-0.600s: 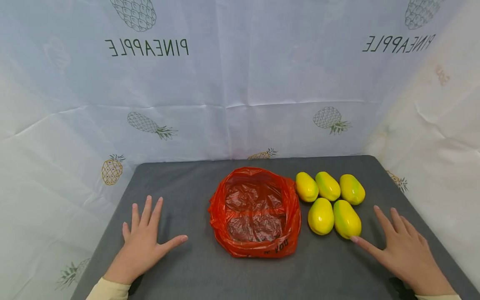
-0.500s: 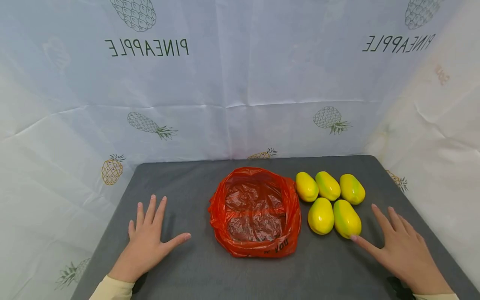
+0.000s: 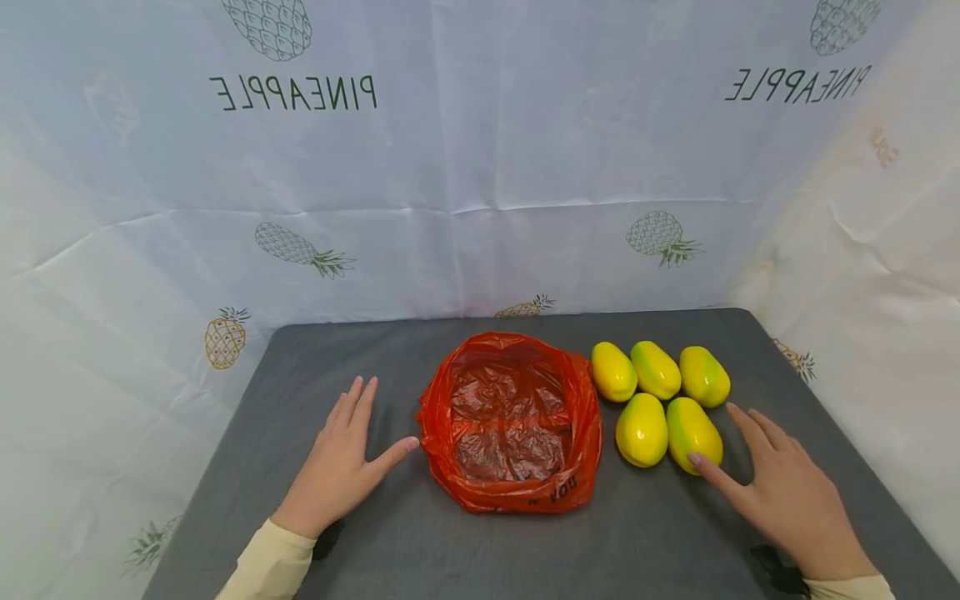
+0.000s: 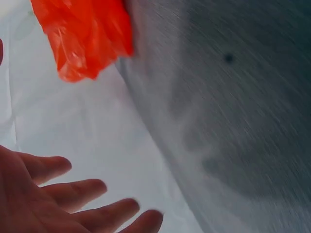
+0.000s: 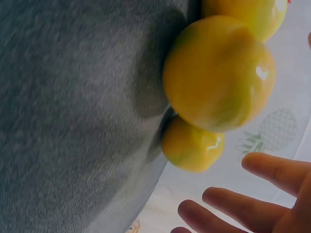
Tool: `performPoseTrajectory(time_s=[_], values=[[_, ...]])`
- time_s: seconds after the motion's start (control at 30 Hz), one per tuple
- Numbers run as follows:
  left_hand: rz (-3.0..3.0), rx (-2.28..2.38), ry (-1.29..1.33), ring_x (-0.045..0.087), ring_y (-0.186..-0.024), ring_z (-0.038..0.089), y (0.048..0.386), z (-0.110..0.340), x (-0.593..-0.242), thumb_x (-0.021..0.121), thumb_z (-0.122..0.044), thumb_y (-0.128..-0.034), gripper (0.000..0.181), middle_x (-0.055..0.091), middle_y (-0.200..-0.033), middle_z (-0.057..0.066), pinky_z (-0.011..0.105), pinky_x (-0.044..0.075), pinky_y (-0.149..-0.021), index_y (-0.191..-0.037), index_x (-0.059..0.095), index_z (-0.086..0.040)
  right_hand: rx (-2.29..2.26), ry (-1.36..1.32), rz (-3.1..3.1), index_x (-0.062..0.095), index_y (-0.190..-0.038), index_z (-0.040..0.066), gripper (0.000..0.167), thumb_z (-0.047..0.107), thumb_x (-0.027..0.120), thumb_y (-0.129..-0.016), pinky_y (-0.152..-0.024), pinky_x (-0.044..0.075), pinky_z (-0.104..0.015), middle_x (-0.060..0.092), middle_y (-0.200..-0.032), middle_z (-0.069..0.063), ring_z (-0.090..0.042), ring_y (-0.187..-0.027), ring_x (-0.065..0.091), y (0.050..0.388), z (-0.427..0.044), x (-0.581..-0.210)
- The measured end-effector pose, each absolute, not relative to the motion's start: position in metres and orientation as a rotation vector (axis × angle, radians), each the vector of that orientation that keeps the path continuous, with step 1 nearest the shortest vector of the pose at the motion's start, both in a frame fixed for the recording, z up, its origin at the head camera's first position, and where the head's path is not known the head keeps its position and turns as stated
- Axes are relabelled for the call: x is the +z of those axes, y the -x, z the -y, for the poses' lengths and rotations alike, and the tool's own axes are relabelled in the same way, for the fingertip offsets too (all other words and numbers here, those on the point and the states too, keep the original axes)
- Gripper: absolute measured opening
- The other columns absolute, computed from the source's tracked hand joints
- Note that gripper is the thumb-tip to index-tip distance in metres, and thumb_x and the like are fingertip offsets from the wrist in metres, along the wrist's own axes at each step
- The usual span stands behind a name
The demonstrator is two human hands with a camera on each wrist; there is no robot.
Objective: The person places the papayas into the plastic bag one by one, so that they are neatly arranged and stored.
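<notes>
A red plastic bag (image 3: 487,497) stands with its mouth spread wide in the middle of the table. My left hand (image 3: 341,475) hovers at its left side, fingers straight and thumb apart, the thumb tip close to the rim. Several glossy yellow-green mangoes (image 3: 643,433) lie in two rows to the right of the bag. Over the front right mango (image 5: 218,73) reaches my right hand (image 3: 783,492), its thumb overlapping the fruit in the head view and its fingers extended beside it. Whether the thumb touches the skin cannot be told. Neither hand holds anything.
A dark grey cloth covers the table (image 3: 345,358). Behind and on both sides hangs a white curtain (image 3: 480,167) printed with pineapples. The back row of mangoes sits close against the bag's right side.
My left hand has moved right and slightly forward toward the bag. The right hand has shifted a little left over the front right mango. Bag and mangoes stay in place.
</notes>
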State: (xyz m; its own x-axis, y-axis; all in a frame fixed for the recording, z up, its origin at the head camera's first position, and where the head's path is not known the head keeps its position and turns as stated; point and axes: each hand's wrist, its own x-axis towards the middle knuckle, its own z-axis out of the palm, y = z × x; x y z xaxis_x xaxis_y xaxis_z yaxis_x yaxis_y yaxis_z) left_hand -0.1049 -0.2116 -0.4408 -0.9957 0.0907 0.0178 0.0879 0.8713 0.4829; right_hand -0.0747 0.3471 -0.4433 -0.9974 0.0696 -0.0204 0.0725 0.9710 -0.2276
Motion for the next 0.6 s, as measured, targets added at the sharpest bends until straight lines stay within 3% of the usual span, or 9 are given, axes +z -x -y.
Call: performPoseTrajectory(time_s=[0.13, 0.3, 0.6], values=[[-2.977, 0.888, -0.166, 0.032, -0.162, 0.047, 0.112, 0.199, -0.441, 0.059, -0.077, -0.0975, 0.11, 0.021, -0.18, 0.018, 0.072, 0.036, -0.122, -0.175, 0.015, -0.013, -0.398, -0.101, -3.115, 0.034, -0.165, -0.003, 0.108, 0.077, 0.059, -0.098, -0.09, 0.047, -0.081, 0.039, -0.155, -0.046, -0.067, -0.132, 0.046, 0.074, -0.341, -0.444], [-2.917, 0.961, -0.143, 0.042, -0.158, 0.045, 0.122, 0.187, -0.44, 0.057, -0.075, -0.1003, 0.103, 0.031, -0.177, 0.019, 0.069, 0.04, -0.122, -0.174, 0.02, -0.014, -0.426, -0.101, -3.121, 0.037, -0.163, -0.005, 0.106, 0.076, 0.058, -0.099, -0.092, 0.047, -0.079, 0.044, -0.155, -0.043, -0.064, -0.133, 0.048, 0.075, -0.333, -0.444], [-2.801, 1.104, -0.011, 0.067, -0.134, 0.038, 0.141, 0.166, -0.44, 0.058, -0.074, -0.1, 0.099, 0.045, -0.17, 0.015, 0.059, 0.058, -0.106, -0.173, 0.027, -0.015, -0.424, -0.139, -3.126, 0.043, -0.159, -0.008, 0.105, 0.077, 0.057, -0.099, -0.092, 0.05, -0.077, 0.047, -0.15, -0.045, -0.064, -0.126, 0.055, 0.078, -0.32, -0.441]])
